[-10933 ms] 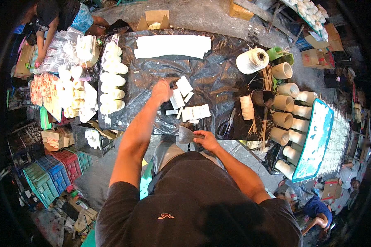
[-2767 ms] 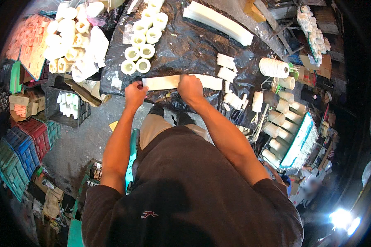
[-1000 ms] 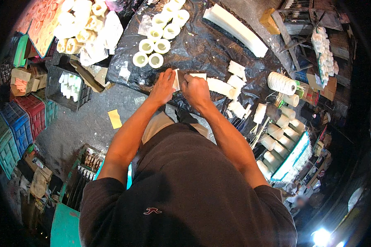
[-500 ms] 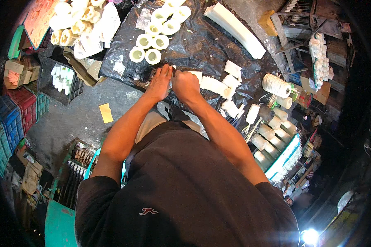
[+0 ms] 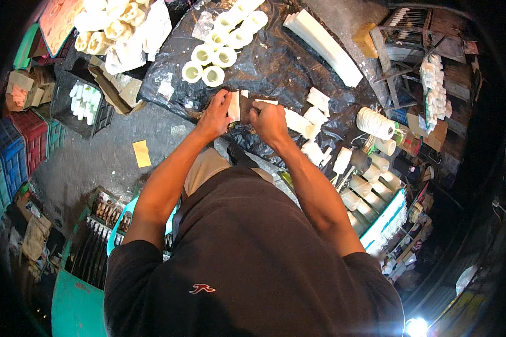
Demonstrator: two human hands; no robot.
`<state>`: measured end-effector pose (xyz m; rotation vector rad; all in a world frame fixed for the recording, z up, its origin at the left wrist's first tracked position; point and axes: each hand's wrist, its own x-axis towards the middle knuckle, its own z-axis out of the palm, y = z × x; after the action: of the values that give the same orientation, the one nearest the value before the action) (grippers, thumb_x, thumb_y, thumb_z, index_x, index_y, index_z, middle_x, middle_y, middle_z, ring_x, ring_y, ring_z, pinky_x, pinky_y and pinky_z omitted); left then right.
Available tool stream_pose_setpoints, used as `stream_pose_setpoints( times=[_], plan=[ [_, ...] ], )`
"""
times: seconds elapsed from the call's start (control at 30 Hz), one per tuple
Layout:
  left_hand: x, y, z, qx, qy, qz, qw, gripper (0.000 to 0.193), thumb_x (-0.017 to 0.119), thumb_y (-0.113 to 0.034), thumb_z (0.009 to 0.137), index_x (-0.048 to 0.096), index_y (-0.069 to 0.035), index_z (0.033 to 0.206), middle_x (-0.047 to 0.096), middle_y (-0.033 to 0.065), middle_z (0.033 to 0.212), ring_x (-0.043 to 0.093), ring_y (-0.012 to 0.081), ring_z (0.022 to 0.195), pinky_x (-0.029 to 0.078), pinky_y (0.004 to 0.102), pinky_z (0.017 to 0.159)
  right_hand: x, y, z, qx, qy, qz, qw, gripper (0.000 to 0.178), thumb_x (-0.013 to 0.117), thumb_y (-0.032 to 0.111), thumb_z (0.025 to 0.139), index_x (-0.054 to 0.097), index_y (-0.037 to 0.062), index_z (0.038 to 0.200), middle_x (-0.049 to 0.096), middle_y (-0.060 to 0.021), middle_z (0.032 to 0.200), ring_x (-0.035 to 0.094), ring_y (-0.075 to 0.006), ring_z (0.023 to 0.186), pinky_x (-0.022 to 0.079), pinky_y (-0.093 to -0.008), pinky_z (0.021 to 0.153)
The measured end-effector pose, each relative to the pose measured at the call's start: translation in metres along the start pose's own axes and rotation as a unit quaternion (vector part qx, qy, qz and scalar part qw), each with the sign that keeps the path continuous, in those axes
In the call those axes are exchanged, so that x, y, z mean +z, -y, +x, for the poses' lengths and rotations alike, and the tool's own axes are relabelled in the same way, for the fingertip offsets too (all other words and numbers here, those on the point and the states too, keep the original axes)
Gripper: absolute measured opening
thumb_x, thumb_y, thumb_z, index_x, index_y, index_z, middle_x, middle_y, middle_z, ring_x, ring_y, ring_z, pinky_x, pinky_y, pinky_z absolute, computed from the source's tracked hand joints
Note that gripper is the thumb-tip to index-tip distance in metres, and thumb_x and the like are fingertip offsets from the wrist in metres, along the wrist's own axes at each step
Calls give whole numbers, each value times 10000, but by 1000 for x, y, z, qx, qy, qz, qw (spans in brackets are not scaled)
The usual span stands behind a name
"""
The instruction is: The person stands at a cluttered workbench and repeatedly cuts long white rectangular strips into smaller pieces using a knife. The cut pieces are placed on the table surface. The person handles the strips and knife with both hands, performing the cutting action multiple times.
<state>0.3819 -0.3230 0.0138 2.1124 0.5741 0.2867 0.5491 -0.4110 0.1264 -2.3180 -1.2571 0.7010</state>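
Observation:
My left hand [image 5: 213, 118] grips a small cream-white slab [image 5: 234, 106], which looks like wax, between thumb and fingers. My right hand [image 5: 271, 122] is closed around a dark, flat blade [image 5: 245, 108] whose face stands against or very near the slab's right side. Its handle is hidden in my fist. Both hands are over the near edge of a black plastic sheet [image 5: 281, 62]. Just right of my right hand lie several cut white pieces [image 5: 301, 123]. Beyond my left hand stand several hollow cream cylinders [image 5: 212, 76].
A stack of long white strips [image 5: 323, 48] lies at the far right of the sheet. To the right are a spool of white cord [image 5: 375, 119] and a tray of pale cylinders [image 5: 371, 194]. Crates [image 5: 25, 140] and a pale bag [image 5: 130, 56] are at the left.
My hands have moved apart. The right fist has shifted right and nearer to me, and the slab and dark blade now show between the hands. The view has shifted slightly.

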Motion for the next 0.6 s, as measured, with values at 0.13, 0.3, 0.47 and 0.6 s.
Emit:
stream_pose_setpoints(
  times=[0.13, 0.3, 0.47, 0.6],
  plan=[
    [1, 2, 0, 2, -1, 10, 1000, 881, 830, -13, 696, 397, 63, 1460, 393, 219, 1464, 488, 404, 1274, 432, 436, 1084, 5, 11, 9, -15, 0, -4, 1000, 231, 670, 129, 817, 739, -40, 960, 687, -280, 836, 698, -446, 784, 570, -472, 753],
    [2, 3, 2, 4, -5, 4, 1000, 857, 820, 20, 685, 428, 57, 1446, 413, 206, 1439, 503, 403, 1243, 449, 439, 1059, 20, 17, 16, 4, 13, -34, 999, 204, 641, 151, 839, 714, -39, 835, 663, -288, 763, 681, -462, 722, 554, -510, 705],
    [0, 3, 2, -7, 7, -4, 1000, 791, 795, 20, 721, 445, 69, 1429, 418, 201, 1428, 476, 407, 1281, 431, 449, 1082, 23, 15, 15, -9, 17, -55, 998, 205, 617, 143, 851, 720, -29, 811, 663, -288, 749, 680, -458, 702, 556, -516, 696],
    [-3, 1, 4, -26, 29, -17, 999, 795, 787, 25, 721, 443, 66, 1437, 421, 209, 1438, 475, 406, 1294, 427, 442, 1094, 22, 18, 13, -5, 20, -55, 998, 210, 608, 152, 859, 725, -19, 824, 665, -284, 748, 681, -454, 699, 554, -522, 695]
  ],
)
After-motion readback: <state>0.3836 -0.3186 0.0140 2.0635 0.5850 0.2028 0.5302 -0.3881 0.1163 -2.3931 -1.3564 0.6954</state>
